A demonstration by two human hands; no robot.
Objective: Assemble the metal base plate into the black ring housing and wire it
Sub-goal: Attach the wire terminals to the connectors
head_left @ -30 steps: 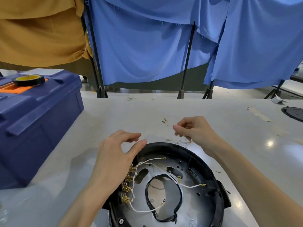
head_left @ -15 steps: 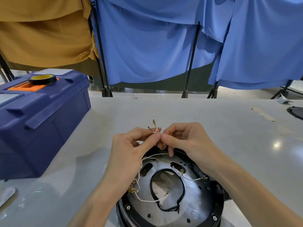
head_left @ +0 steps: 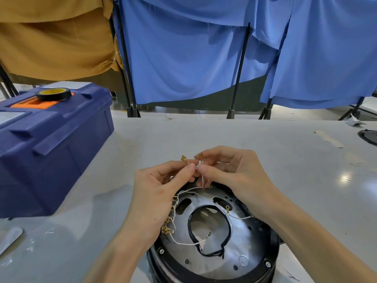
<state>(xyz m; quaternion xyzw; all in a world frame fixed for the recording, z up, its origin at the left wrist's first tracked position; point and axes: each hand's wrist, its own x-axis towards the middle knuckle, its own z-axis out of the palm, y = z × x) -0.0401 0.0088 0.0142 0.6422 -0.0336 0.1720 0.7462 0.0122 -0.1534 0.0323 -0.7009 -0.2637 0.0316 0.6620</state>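
- Black ring housing (head_left: 274, 252) sits on the bench (head_left: 204, 135), at the near edge. The metal base plate (head_left: 251, 250) is seated inside it.
- Left hand (head_left: 157, 193) and right hand (head_left: 234, 172) are raised over the housing's far rim, fingertips meeting.
- Left fingers (head_left: 186, 170) pinch a thin white wire (head_left: 202, 178) just below a brass terminal (head_left: 184, 159). Right fingers (head_left: 208, 170) pinch beside them, under a second terminal.
- More white leads loop across the plate.
- Blue toolbox (head_left: 51, 150) stands to the left, with a tape roll (head_left: 54, 94) on its lid.
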